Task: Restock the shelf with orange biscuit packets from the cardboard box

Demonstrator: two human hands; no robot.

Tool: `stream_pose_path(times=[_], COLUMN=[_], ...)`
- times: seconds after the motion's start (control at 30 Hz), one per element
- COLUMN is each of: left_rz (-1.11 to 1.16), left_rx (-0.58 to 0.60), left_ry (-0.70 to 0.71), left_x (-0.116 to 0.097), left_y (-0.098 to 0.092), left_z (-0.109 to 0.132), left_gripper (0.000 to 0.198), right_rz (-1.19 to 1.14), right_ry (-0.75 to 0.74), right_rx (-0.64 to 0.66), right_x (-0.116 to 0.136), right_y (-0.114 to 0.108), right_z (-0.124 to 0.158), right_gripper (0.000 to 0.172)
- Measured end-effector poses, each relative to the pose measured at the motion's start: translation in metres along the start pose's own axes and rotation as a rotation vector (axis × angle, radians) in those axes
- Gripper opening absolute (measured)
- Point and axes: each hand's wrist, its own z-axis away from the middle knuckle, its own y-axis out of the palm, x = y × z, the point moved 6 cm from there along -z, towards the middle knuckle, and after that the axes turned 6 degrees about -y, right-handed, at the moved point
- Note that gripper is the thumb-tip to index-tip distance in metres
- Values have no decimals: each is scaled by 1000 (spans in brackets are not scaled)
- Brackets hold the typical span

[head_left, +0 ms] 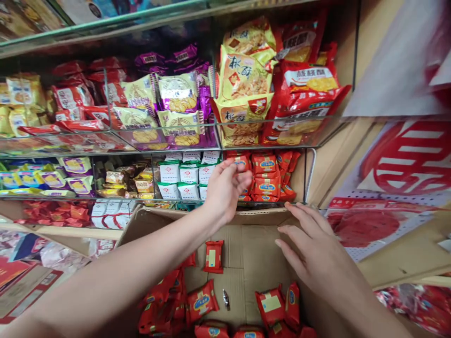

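On the left of the lower glass shelf lay yellow-and-purple packets (72, 170), then a compartment of brown sweets (121, 180), then stacked white-and-green packets (181, 177). Above these, on the upper shelf, purple-and-yellow bags (176, 101) stood beside yellow biscuit bags (243, 80) and big red bags (305, 94).

The left hand (225, 188) reached up from the lower left across the cardboard box (246, 249). Its fingers were loosely spread and clamped on nothing that could be seen, with the fingertips at the front of the rightmost compartment and just touching the shelved red packets (268, 177) stacked there.

Below, the open box sat against the shelf front. A single red packet (213, 257) lay near the middle of its floor, and loose red packets (200, 300) were heaped along its near edge.

The right hand (313, 253) lay flat and open, fingers apart and holding nothing, over the box's far right corner. To its right hung a red-and-white poster (405, 159).
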Motion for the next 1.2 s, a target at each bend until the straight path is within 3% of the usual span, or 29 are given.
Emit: stream_pose_path(times=[0.07, 0.1, 0.13, 0.17, 0.2, 0.27, 0.3, 0.37, 0.43, 0.57, 0.7, 0.8, 0.87, 0.93, 1.03, 1.1, 1.2], left_rz=[-295, -527, -798, -1102, -1366, -1762, -1921, -2159, -2285, -2278, -2219, -1883, -1607, -1428, -1235, -1057, -756], left_rx=[166, 304, 455, 686, 837, 904, 887, 752, 622, 609, 677, 672, 606, 496, 453, 490, 561], left_ry=[6, -19, -44, -94, -125, -243, -309, -302, -262, -204, -200, -190, -134, 27, 193, 144, -88], left_x=[-5, 0, 8, 24, 40, 69, 81, 99, 111, 121, 103, 71, 41, 8, -26, -33, -25], left_y=[-22, -32, -45, -58, -76, -116, -132, -152, -160, -159, -143, -109, -82, -59, -40, -38, -47], left_z=[41, 60, 77, 93, 103, 101, 95, 76, 61, 60, 71, 80, 81, 75, 57, 37, 7], left_gripper=[5, 9, 13, 17, 31, 71, 82, 90, 80, 54, 63, 66, 68, 67, 76, 82, 60], right_rz=[12, 20, 30, 41, 53, 85, 102, 132, 153, 181, 150, 37, -148, -452, -799, -845, -864], right_ry=[-18, -25, -30, -36, -41, -47, -51, -63, -72, -70, -53, -18, 36, 119, 241, 292, 318], right_rx=[0, 2, 4, 8, 12, 20, 24, 33, 49, 78, 69, 10, -15, 50, 174, 157, 110], right_x=[0, 0, 0, 1, 2, 3, 4, 6, 8, 11, 14, 18, 23, 29, 35, 29, 12], right_y=[2, 4, 5, 6, 7, 9, 9, 11, 12, 15, 13, 4, -1, 2, 10, 13, 22], right_z=[0, 0, -1, -2, -3, -5, -6, -7, -8, -8, -10, -12, -16, -26, -50, -70, -95], right_gripper=[18, 18, 19, 19, 19, 19, 19, 17, 16, 14, 11, 11, 19, 29, 28, 25, 26])
